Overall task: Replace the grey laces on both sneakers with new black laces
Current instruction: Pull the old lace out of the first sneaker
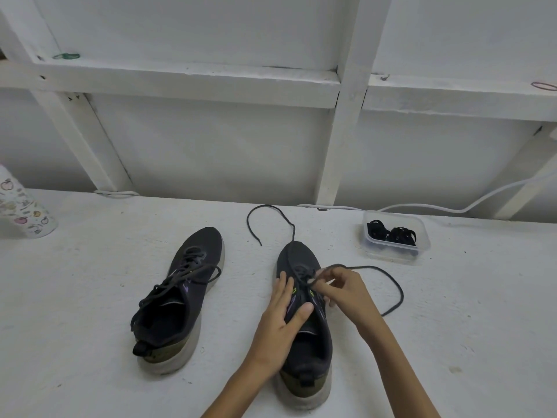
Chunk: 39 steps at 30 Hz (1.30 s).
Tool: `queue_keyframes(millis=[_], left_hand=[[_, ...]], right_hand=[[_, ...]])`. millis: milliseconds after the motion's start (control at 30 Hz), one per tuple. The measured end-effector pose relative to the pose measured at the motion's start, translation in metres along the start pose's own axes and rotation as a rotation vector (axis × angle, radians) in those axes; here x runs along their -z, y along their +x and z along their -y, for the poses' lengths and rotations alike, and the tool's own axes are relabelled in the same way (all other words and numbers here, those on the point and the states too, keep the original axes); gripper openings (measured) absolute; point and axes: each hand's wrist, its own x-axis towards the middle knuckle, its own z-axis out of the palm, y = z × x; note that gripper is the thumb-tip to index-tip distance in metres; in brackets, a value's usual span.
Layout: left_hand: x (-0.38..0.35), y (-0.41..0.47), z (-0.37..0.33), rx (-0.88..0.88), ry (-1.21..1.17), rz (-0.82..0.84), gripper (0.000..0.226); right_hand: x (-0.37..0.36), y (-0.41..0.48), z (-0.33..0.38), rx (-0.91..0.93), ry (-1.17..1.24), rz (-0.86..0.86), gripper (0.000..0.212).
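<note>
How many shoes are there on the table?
2. The left sneaker sits alone, laced and untouched. The right sneaker is beside it, the left hand resting on it and the right hand pinching its lace. None seem hidden.

Both bare forearms reach forward, the left hand [283, 315] lying flat with straight fingers and thumb spread, the right hand [346, 292] curled, its fingertips pinching a dark lace [376, 268].
</note>
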Motion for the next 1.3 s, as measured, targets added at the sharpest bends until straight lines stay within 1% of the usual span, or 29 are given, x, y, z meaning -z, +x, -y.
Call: queue_keyframes(millis=[167, 300, 367, 500, 567, 667, 767, 800, 867, 1000, 1067, 1133, 1200, 1267, 1300], left_hand=[[0.001, -0.001, 0.000, 0.005, -0.002, 0.003, 0.081], [0.001, -0.002, -0.001, 0.006, -0.006, 0.007, 0.081], [0.000, -0.001, -0.001, 0.004, -0.008, 0.002, 0.082], [0.000, 0.000, -0.001, 0.001, 0.004, -0.009, 0.081], [0.000, 0.000, -0.001, 0.001, 0.001, -0.013, 0.081], [0.000, -0.001, -0.001, -0.001, -0.004, -0.007, 0.081], [0.000, -0.002, -0.002, 0.006, -0.009, 0.000, 0.084], [0.000, -0.002, -0.002, 0.007, -0.009, 0.002, 0.084], [0.001, -0.002, -0.002, 0.005, -0.012, -0.003, 0.084], [0.000, 0.000, 0.001, -0.007, 0.004, -0.020, 0.077], [-0.001, 0.001, 0.001, -0.012, 0.006, -0.024, 0.073], [-0.001, 0.001, 0.002, -0.010, 0.005, -0.023, 0.074], [0.000, 0.000, 0.001, -0.006, 0.001, -0.018, 0.080], [0.000, 0.000, 0.001, -0.004, -0.003, -0.014, 0.081], [0.000, 0.000, 0.002, -0.003, -0.001, -0.013, 0.081]], right_hand=[[0.001, 0.001, 0.003, 0.024, -0.014, -0.003, 0.007], [0.004, 0.006, 0.009, 0.061, 0.044, -0.125, 0.007], [0.004, 0.003, 0.009, 0.045, 0.067, -0.097, 0.007], [0.003, -0.004, 0.008, -0.031, 0.019, 0.030, 0.009], [0.001, -0.006, 0.008, -0.027, 0.029, 0.033, 0.010], [0.002, -0.005, 0.011, 0.001, 0.054, -0.034, 0.006], [0.010, 0.004, 0.013, -0.002, 0.137, -0.205, 0.005], [0.012, 0.005, 0.014, -0.004, 0.145, -0.227, 0.005], [0.011, 0.003, 0.015, -0.016, 0.135, -0.195, 0.004], [0.003, -0.008, 0.016, -0.055, 0.062, 0.000, 0.004], [0.001, -0.010, 0.015, -0.056, 0.047, 0.020, 0.004], [0.002, -0.008, 0.016, -0.055, 0.063, -0.038, 0.004], [0.007, -0.003, 0.017, -0.056, 0.134, -0.172, 0.008], [0.015, 0.002, 0.019, -0.053, 0.199, -0.295, 0.017], [0.019, 0.003, 0.020, -0.045, 0.199, -0.307, 0.021]])
